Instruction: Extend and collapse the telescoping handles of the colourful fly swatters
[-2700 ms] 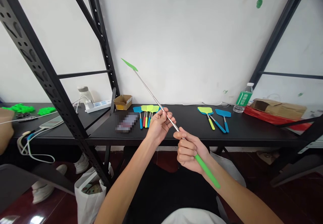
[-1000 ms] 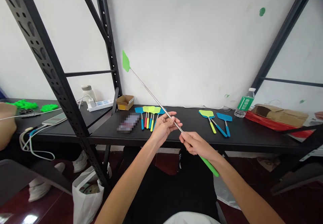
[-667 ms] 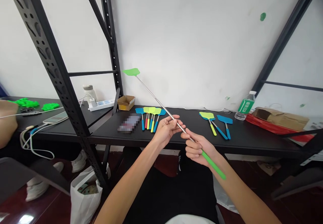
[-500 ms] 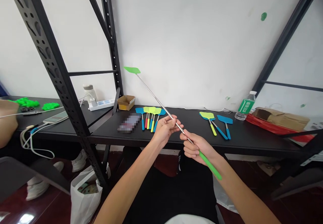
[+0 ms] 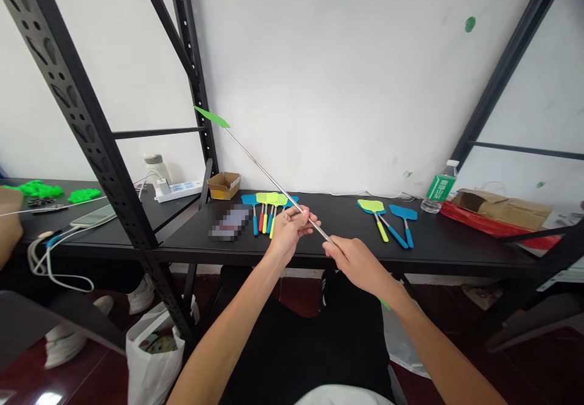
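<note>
A green fly swatter (image 5: 261, 169) with a long, thin metal shaft slants up to the left across the view, its head seen nearly edge-on before the wall. The fingers of my left hand (image 5: 290, 230) close around the middle of the shaft. Lower down, my right hand (image 5: 358, 260) is wrapped about the shaft, back of the hand upward. That hand and forearm hide most of the green handle; only its tip shows below the wrist. Behind my left hand lies a row of several short fly swatters (image 5: 264, 213), blue, red and yellow-green.
More swatters (image 5: 383, 222) lie right of centre on the black table (image 5: 319, 259). A water bottle (image 5: 440, 187) and a cardboard box (image 5: 502, 207) stand at right. A small box (image 5: 223, 186) and a blurred flat object (image 5: 230, 221) are at left, near a perforated metal post (image 5: 82, 113).
The swatter's head has swung left and turned more edge-on. My right hand has rolled over, covering the handle. The view has shifted slightly.
</note>
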Demonstrator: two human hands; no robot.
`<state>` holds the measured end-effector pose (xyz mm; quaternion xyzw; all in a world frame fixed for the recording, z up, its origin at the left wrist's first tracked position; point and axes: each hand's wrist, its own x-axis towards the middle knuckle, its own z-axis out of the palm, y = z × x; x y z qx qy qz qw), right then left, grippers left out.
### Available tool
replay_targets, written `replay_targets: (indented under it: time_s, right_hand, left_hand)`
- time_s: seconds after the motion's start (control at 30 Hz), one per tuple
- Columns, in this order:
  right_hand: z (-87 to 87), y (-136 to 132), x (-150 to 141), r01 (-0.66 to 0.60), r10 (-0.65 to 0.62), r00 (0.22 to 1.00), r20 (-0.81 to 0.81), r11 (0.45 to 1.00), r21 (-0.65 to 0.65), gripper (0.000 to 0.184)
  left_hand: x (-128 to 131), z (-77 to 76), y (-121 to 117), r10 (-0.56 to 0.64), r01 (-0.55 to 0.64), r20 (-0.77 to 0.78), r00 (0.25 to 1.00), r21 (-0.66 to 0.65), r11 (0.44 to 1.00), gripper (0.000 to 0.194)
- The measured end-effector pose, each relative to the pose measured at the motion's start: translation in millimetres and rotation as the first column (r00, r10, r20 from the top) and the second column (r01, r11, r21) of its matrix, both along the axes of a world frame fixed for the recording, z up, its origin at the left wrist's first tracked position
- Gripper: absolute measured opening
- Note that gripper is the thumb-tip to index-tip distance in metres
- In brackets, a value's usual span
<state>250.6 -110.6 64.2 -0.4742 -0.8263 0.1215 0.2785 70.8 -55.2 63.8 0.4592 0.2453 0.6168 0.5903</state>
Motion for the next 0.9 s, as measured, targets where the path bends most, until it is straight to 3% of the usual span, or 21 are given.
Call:
replay_targets:
  time_s: [0.23, 0.47, 0.73, 0.9]
  right_hand:
    - [-0.5, -6.0, -2.7, 0.174, -0.218, 0.931, 0.292, 0.97, 0.17, 0.038]
    - [3.7, -10.8, -4.0, 0.217, -0.292, 0.884, 0.365, 0.948, 0.231, 0.037]
    - [5.0, -12.5, -6.0, 0.196, -0.248, 0.918, 0.309, 0.962, 0.187, 0.036]
    - [6.7, -14.0, -6.6, 0.079, -0.081, 0.995, 0.063, 0.996, 0.034, 0.039]
  left_hand:
    - [-5.9, 3.9, 0.8, 0.06, -0.06, -0.019, 0.998, 0.013, 0.998, 0.039]
    - [-11.7, 5.6, 1.7, 0.09, -0.089, -0.022, 0.996, 0.025, 0.996, 0.037]
    - [-16.0, 11.2, 2.8, 0.137, -0.137, -0.008, 0.991, 0.017, 0.99, 0.037]
    - [-19.5, 16.0, 0.8, 0.152, -0.152, -0.003, 0.988, 0.031, 0.988, 0.036]
